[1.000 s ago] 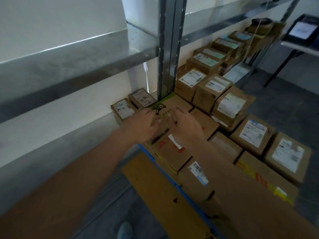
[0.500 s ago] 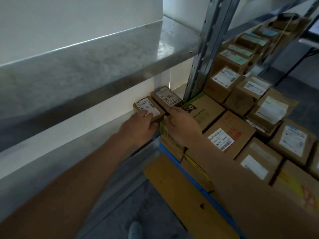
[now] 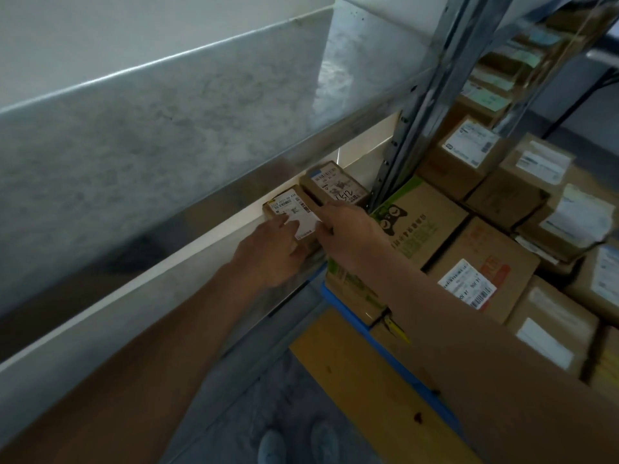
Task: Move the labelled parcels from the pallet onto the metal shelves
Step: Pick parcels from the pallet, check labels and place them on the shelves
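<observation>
A dim storeroom, seen from above: a pale wall (image 3: 100, 35) runs along the left, its upper part catching soft daylight while the lower reaches fall into shadow. A bright sliver of light (image 3: 339, 155) shows low against the wall. The floor (image 3: 278, 390) is dark grey and mottled, with a flat yellow-brown board (image 3: 375, 390) lying on it. At the far right, thin dark legs (image 3: 582, 98) of a surface slant down to the grey floor, its pale edge (image 3: 603, 56) just visible at the frame's border. A perforated steel upright (image 3: 422, 105) rises through the scene, dividing the lit wall from the darker right side.
</observation>
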The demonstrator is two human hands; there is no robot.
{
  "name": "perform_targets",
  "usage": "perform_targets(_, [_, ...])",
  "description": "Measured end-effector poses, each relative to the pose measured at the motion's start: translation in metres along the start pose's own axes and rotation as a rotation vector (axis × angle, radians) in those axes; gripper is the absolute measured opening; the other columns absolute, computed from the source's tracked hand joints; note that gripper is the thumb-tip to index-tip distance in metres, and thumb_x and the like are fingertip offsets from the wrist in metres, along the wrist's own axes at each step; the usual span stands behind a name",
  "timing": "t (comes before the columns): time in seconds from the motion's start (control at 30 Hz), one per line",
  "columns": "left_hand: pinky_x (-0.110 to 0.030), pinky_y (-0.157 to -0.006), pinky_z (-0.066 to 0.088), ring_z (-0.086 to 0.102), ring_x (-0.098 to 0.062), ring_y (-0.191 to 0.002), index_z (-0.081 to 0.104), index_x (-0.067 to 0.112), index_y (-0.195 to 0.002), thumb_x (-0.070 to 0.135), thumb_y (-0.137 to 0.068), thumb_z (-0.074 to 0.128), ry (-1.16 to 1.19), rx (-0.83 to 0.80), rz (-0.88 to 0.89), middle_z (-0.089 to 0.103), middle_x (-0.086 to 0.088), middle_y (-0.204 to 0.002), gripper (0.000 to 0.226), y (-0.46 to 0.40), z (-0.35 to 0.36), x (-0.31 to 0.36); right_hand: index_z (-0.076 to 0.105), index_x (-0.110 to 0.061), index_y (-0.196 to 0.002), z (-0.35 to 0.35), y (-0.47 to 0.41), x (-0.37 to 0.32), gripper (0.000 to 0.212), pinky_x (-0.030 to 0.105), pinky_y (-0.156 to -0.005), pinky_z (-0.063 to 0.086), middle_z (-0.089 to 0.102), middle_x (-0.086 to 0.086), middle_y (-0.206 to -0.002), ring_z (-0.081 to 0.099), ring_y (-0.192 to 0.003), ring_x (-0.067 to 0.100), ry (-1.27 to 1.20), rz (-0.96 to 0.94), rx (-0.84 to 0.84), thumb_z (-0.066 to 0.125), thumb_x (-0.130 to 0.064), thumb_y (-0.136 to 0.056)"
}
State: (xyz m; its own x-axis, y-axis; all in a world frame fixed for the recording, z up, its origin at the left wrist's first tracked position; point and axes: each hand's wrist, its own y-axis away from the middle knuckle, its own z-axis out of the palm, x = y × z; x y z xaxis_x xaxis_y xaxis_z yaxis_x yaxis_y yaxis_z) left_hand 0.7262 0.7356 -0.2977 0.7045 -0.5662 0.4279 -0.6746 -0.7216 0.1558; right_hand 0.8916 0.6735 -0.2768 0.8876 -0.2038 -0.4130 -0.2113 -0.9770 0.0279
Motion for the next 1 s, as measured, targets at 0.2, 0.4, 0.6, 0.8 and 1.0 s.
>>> perform_targets(0.2, [-0.051, -0.111, 0.043, 0.041, -0.034, -0.143, 0.042, 0.014, -0.152, 0.041, -0.102, 0.049, -0.043, 0.016, -0.082, 0.033, -0.012, -0.162, 0.057, -0.031, 0.029, -0.01, 0.053, -0.028, -0.097, 0.022, -0.046, 0.019, 0.006, 0.032, -0.073, 0.052, 0.056, -0.006, -0.092, 0.06, -0.085, 0.015, 0.074, 0.053, -0.093, 0.05, -0.032, -0.099])
perform_targets(0.4, [-0.053, -0.117, 0.038, 0.032, -0.037, -0.149, 0.03, 0.019, -0.158, 0.045, -0.102, 0.05, -0.035, -0.02, -0.124, 0.016, -0.01, -0.169, 0.066, -0.047, 0.054, -0.012, 0.061, -0.025, -0.108, 0.031, -0.066, 0.035, 0.017, 0.037, -0.08, 0.054, 0.059, -0.002, -0.101, 0.059, -0.09, 0.018, 0.101, 0.052, -0.144, 0.052, -0.035, -0.098])
perform_targets(0.6, [-0.05, -0.117, 0.037, 0.037, -0.037, -0.146, 0.031, 0.015, -0.159, 0.042, -0.098, 0.056, -0.022, 0.003, -0.108, 0.018, -0.012, -0.169, 0.071, -0.048, 0.062, -0.023, 0.061, -0.022, -0.11, 0.037, -0.075, 0.034, 0.019, 0.04, -0.084, 0.055, 0.06, 0.003, -0.106, 0.059, -0.096, 0.023, 0.144, 0.043, -0.138, 0.055, -0.034, -0.096])
perform_targets(0.8, [-0.052, -0.113, 0.043, 0.038, -0.036, -0.147, 0.037, 0.012, -0.156, 0.033, -0.099, 0.058, 0.001, 0.047, -0.061, 0.024, -0.012, -0.167, 0.065, -0.038, 0.064, -0.039, 0.058, -0.022, -0.125, 0.045, -0.072, 0.027, 0.034, 0.045, -0.091, 0.054, 0.061, 0.004, -0.115, 0.058, -0.106, 0.026, 0.159, 0.021, -0.178, 0.062, -0.031, -0.093])
perform_targets(1.0, [-0.042, -0.1, 0.054, 0.057, -0.033, -0.126, 0.056, 0.005, -0.134, 0.018, -0.096, 0.06, 0.098, 0.131, -0.079, 0.047, -0.012, -0.149, 0.041, -0.027, 0.056, -0.047, 0.06, -0.014, -0.116, 0.048, -0.073, 0.014, 0.027, 0.035, -0.085, 0.058, 0.063, 0.003, -0.11, 0.062, -0.098, 0.02, 0.101, -0.018, -0.252, 0.067, -0.021, -0.091])
